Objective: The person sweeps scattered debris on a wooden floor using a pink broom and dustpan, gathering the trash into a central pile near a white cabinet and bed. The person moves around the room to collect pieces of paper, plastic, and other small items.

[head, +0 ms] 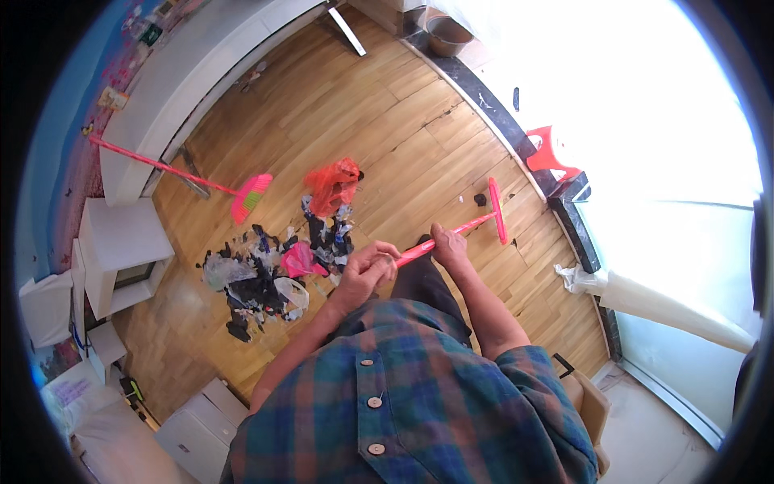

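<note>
A pink long-handled floor tool [474, 224] with a narrow, squeegee-like head [497, 210] slants to the right in front of me. My left hand [370, 269] curls around the near end of its handle. Farther along the handle, my right hand [448, 244] grips it. The head is at the wood floor, beside a small dark scrap [480, 199]. Left of my hands lies a spread pile of dark and pale scraps [260, 290], with a pink plastic bag [300, 260] in it and a crumpled red plastic bag [334, 187] at its far edge.
A pink broom [251, 196] leans against a white ledge [163, 91] at the left. White cabinets [127, 242] stand below it. A dark stone sill [502, 115] edges the floor on the right, with a basin [447, 36] and a red plastic stool [549, 154]. Behind me is a tan chair [589, 405].
</note>
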Demonstrator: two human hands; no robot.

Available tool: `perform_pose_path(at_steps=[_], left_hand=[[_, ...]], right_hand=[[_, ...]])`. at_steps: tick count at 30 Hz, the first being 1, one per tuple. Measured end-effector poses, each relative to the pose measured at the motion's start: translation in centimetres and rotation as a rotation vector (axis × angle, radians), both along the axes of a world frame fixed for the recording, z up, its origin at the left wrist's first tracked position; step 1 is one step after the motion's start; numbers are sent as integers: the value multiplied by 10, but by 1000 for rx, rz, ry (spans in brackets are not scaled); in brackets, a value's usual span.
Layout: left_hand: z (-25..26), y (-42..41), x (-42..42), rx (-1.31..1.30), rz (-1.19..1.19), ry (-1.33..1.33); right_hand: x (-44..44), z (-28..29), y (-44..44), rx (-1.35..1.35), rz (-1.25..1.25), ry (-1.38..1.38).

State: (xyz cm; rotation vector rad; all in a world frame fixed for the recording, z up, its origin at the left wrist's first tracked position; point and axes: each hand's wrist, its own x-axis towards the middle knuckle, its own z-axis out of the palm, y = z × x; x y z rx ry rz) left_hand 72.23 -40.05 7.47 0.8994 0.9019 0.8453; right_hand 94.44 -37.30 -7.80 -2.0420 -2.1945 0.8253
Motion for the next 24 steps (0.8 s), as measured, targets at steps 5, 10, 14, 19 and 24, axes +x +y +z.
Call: perform_pose_path(at_steps=[5, 10, 14, 19, 24], left_hand=[[13, 31, 31, -63, 74, 141], [80, 54, 6, 4, 296, 320], [124, 70, 4, 193, 383, 264], [133, 97, 9, 337, 326, 158], [100, 141, 29, 241, 266, 114]], right_hand=[[20, -39, 27, -16, 93, 65], [-44, -7, 56, 164, 284, 260], [-75, 55, 91, 93, 371, 389], [-67, 69, 120, 168, 307, 445], [-14, 53, 160, 90, 204, 292]])
